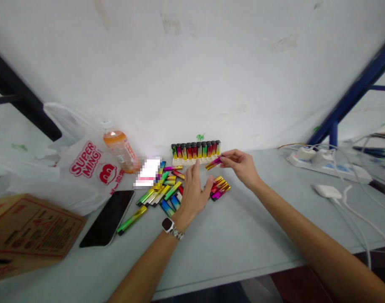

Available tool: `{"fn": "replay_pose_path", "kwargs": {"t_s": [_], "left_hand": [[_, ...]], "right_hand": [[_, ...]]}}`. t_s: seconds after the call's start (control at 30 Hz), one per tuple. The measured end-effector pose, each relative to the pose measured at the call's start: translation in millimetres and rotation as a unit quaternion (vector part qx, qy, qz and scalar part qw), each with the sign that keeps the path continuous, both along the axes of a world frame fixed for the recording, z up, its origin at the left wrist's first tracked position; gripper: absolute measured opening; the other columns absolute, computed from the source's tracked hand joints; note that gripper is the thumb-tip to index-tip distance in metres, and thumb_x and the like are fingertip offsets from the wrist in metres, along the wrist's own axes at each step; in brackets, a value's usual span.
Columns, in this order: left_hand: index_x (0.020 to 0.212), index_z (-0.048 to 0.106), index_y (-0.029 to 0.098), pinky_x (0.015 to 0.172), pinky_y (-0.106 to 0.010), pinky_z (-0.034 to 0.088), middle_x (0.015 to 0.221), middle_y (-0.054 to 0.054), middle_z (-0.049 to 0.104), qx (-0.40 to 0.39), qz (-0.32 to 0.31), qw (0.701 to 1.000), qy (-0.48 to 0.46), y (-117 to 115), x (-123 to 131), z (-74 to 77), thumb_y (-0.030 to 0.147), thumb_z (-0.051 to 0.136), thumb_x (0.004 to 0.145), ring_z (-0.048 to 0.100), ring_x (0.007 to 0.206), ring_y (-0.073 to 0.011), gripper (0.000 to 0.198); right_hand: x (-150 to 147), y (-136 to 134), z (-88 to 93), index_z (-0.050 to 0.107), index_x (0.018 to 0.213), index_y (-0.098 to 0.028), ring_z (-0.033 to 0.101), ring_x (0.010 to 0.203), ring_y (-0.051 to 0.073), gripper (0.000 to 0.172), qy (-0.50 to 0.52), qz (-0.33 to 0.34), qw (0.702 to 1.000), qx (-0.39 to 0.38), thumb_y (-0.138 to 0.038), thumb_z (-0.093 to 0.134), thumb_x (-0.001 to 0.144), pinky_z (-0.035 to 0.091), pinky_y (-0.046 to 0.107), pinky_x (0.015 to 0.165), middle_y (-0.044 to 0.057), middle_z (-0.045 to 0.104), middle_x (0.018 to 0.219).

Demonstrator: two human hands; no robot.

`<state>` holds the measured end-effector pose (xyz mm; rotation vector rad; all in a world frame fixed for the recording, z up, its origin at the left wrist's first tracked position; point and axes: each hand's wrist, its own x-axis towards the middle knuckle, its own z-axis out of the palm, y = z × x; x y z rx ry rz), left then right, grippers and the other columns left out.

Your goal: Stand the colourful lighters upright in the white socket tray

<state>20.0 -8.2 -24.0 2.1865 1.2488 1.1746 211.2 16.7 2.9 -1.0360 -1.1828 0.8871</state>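
Observation:
Between the thumb and fingers of my right hand (239, 166) is a magenta and yellow lighter (213, 163), just in front of a white rack (180, 161). Several colourful lighters (194, 150) stand upright in the rack against the wall. My left hand (195, 189), with a watch on its wrist, hovers or rests near the table, fingers apart, and nothing shows in its grasp. It partly hides the loose lighters (162, 194) lying to its left. A small group of red, gold and magenta lighters (220, 188) lies to its right.
On the left are a black phone (107, 219), a cardboard box (35, 231), a white plastic bag (82, 168), an orange drink bottle (120, 149) and a blurred-out white item (147, 171). A power strip (331, 165) with cables and a white charger (328, 192) lie at the right.

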Motion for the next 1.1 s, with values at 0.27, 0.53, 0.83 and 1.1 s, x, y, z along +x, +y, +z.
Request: {"fn": "replay_pose_path", "kwargs": {"t_s": [0.27, 0.53, 0.83, 1.1], "left_hand": [[0.100, 0.067, 0.020, 0.098, -0.043, 0.042, 0.105, -0.008, 0.064, -0.014, -0.011, 0.983, 0.185, 6, -7, -2.2, 0.032, 0.056, 0.093, 0.055, 0.112, -0.0272, 0.017], [0.100, 0.072, 0.023, 0.093, -0.042, 0.038, 0.107, -0.008, 0.065, -0.016, 0.018, 0.971, 0.236, 6, -9, -0.9, 0.041, 0.057, 0.094, 0.054, 0.110, -0.0279, 0.024], [0.093, 0.073, 0.022, 0.092, -0.044, 0.036, 0.107, -0.009, 0.064, -0.024, 0.039, 0.968, 0.249, 10, -7, -0.7, 0.054, 0.055, 0.092, 0.053, 0.107, -0.0289, 0.036], [0.091, 0.073, 0.022, 0.094, -0.044, 0.036, 0.105, -0.009, 0.063, -0.031, 0.050, 0.968, 0.245, 10, -6, -1.3, 0.052, 0.059, 0.090, 0.053, 0.108, -0.0292, 0.033]], "right_hand": [[31, 78, 5.8, 0.074, 0.091, -0.017, 0.067, 0.072, 0.017, 0.017, -0.334, -0.046, 0.937, 0.095, -0.024, 0.063, 0.082, 0.054, 0.033, 0.075, 0.005, 0.075, 0.085], [35, 105, 7.1, 0.077, 0.093, -0.017, 0.065, 0.075, 0.017, 0.018, -0.435, 0.003, 0.896, 0.088, -0.013, 0.064, 0.080, 0.051, 0.032, 0.081, 0.004, 0.073, 0.085], [33, 110, -13.4, 0.078, 0.111, -0.018, 0.056, 0.085, 0.021, 0.030, -0.490, -0.082, 0.859, 0.125, -0.024, 0.062, 0.086, 0.049, 0.037, 0.087, 0.008, 0.050, 0.097], [33, 99, -26.4, 0.069, 0.129, -0.019, 0.055, 0.087, 0.021, 0.043, -0.479, -0.083, 0.868, 0.098, -0.022, 0.055, 0.088, 0.047, 0.039, 0.094, 0.008, 0.046, 0.097]]}}
